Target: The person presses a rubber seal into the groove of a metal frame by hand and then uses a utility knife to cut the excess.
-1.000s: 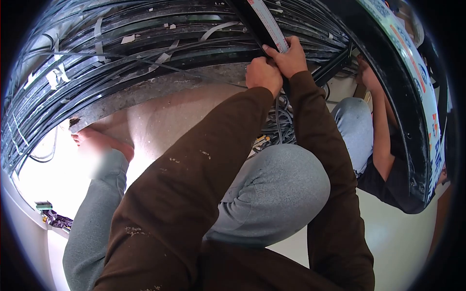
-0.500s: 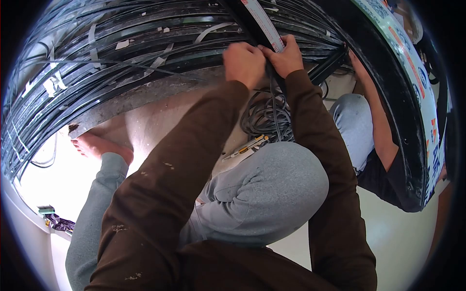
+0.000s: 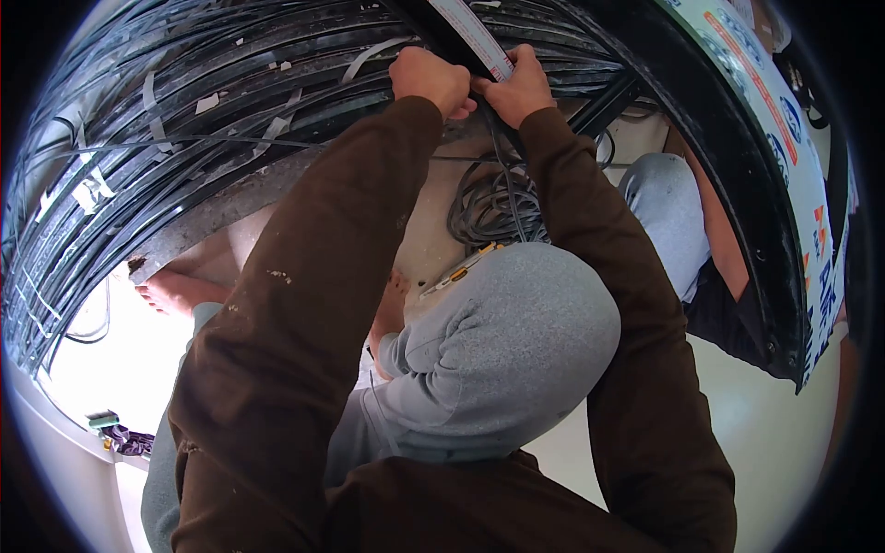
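the person squats right up against the big reel, which is wound thick with black cable, and has both arms raised. the left hand is balled into a tight fist against the black spoke with its knuckles toward me, so i can't see what is inside it. the right hand is closed too, thumb and fingers pinched on the top end of a thin dark cable, just beside the white printed strip that runs up the spoke. the two hands touch each other. from that pinch the cable drops down to a loose grey coil on the floor, between the reel and the person's knee. a small yellow-handled tool lies by the coil, untouched.

to my eye the work is handling that one strand at the spoke. doing it well looks like holding the strand close to where it leaves the reel, one hand anchoring while the other draws, so it neither kinks nor drags its neighbours out of the winding. the pull is best kept along the strand's own line, down toward the coil, not sideways over the spoke's edge. a co-worker's arm reaches in at the right by the flange, so short, slow pulls seem wise.
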`<state>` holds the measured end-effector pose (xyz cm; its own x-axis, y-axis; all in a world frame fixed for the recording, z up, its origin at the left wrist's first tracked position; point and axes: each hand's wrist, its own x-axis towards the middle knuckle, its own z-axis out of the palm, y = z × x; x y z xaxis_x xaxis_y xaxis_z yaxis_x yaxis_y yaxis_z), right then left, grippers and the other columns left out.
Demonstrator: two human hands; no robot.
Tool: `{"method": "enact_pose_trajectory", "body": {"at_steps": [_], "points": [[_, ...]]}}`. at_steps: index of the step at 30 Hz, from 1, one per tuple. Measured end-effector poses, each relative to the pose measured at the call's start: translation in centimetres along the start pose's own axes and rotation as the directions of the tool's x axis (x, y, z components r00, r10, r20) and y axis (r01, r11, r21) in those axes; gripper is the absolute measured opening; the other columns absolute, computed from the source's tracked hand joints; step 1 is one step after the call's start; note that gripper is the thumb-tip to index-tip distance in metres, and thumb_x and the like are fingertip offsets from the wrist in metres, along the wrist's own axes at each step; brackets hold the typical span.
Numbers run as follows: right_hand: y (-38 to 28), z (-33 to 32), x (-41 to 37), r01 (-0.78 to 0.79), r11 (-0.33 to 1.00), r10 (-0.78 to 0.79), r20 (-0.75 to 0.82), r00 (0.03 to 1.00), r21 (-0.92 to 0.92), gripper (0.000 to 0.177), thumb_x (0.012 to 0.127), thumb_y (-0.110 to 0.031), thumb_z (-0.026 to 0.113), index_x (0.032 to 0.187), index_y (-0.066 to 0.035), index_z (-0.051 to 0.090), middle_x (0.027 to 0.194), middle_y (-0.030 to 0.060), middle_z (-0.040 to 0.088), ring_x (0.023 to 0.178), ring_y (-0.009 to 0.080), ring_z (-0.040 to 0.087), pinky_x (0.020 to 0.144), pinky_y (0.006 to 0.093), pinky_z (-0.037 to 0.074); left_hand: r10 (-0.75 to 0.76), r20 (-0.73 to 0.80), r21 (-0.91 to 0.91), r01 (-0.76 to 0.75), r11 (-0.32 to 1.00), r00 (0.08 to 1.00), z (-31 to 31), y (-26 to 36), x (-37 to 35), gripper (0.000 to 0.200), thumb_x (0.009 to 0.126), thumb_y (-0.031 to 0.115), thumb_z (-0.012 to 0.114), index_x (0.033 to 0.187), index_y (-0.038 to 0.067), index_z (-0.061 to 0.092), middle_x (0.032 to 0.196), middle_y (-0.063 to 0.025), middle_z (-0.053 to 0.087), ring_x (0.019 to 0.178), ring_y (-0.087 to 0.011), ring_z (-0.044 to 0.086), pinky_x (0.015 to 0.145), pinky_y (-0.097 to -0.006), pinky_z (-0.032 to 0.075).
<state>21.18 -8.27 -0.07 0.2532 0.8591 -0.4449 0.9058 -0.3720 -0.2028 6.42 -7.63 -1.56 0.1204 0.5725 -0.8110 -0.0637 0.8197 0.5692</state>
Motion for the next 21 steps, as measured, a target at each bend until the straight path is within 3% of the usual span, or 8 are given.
{"method": "enact_pose_trajectory", "body": {"at_steps": [3, 6, 9, 13, 16, 21], "points": [[-1.0, -0.5, 0.0, -0.019, 0.999, 0.02, 0.042, 0.999, -0.026, 0.069, 0.068, -0.039, 0.083, 0.12, -0.005, 0.054, 0.121, 0.0183, 0.056, 0.117, 0.0348, 0.054, 0.094, 0.0502, 0.045, -0.023, -0.03, -0.041, 0.022, 0.999, 0.999, 0.2, 0.3, -0.1, 0.015, 0.078, -0.007, 0.063, 0.09, -0.016, 0.063, 0.081, -0.0241, 0.068, 0.059, -0.027, 0.071, 0.046, -0.0313, 0.059], [-0.2, 0.3, 0.2, -0.016, 0.999, 0.016, -0.008, 1.0, -0.032, 0.07, 0.068, -0.041, 0.082, 0.12, -0.004, 0.054, 0.119, 0.0187, 0.057, 0.115, 0.0344, 0.055, 0.093, 0.0507, 0.045, -0.014, -0.047, -0.068, 0.011, 0.998, 0.999, 0.4, 0.1, -0.2, 0.014, 0.078, -0.007, 0.064, 0.089, -0.015, 0.063, 0.082, -0.0239, 0.068, 0.058, -0.0271, 0.07, 0.045, -0.0323, 0.059], [0.4, 0.2, 0.2, 0.037, 0.999, -0.037, -0.022, 0.999, -0.001, 0.069, 0.068, -0.04, 0.083, 0.118, -0.003, 0.054, 0.118, 0.0192, 0.057, 0.113, 0.0345, 0.057, 0.093, 0.0473, 0.046, 0.002, 0.043, -0.087, 0.002, 0.996, 0.999, -0.2, 0.0, 0.0, 0.015, 0.081, -0.004, 0.063, 0.093, -0.014, 0.063, 0.083, -0.0222, 0.068, 0.059, -0.028, 0.07, 0.045, -0.0326, 0.059], [1.2, -0.3, -0.2, 0.101, 0.986, -0.103, 0.006, 0.995, 0.131, 0.065, 0.07, -0.036, 0.083, 0.115, 0.0, 0.054, 0.115, 0.0197, 0.059, 0.11, 0.0355, 0.058, 0.092, 0.0408, 0.047, -0.037, 0.282, -0.054, 0.054, 0.997, 0.959, -2.0, -0.2, 0.7, 0.029, 0.092, 0.011, 0.06, 0.11, -0.011, 0.058, 0.092, -0.0167, 0.066, 0.069, -0.0238, 0.07, 0.05, -0.0284, 0.058], [1.0, 0.0, -0.3, 0.083, 0.985, -0.083, -0.008, 0.997, 0.151, 0.064, 0.07, -0.036, 0.084, 0.115, -0.001, 0.054, 0.114, 0.0189, 0.059, 0.108, 0.0359, 0.058, 0.092, 0.0414, 0.047, -0.048, 0.299, -0.104, 0.083, 0.991, 0.953, -2.4, 0.1, -0.1, 0.029, 0.092, 0.011, 0.059, 0.111, -0.011, 0.057, 0.091, -0.0164, 0.066, 0.068, -0.0232, 0.07, 0.052, -0.0291, 0.059], [1.2, 0.5, -0.7, 0.1, 0.99, -0.096, -0.045, 0.994, 0.101, 0.063, 0.072, -0.034, 0.083, 0.118, -0.005, 0.052, 0.117, 0.0158, 0.058, 0.113, 0.0341, 0.055, 0.092, 0.0481, 0.044, 0.042, 0.276, -0.031, -0.035, 0.999, 0.96, -2.0, -1.0, 0.0, 0.027, 0.092, 0.009, 0.06, 0.108, -0.012, 0.059, 0.092, -0.0179, 0.067, 0.065, -0.0224, 0.07, 0.049, -0.0295, 0.059]]}}
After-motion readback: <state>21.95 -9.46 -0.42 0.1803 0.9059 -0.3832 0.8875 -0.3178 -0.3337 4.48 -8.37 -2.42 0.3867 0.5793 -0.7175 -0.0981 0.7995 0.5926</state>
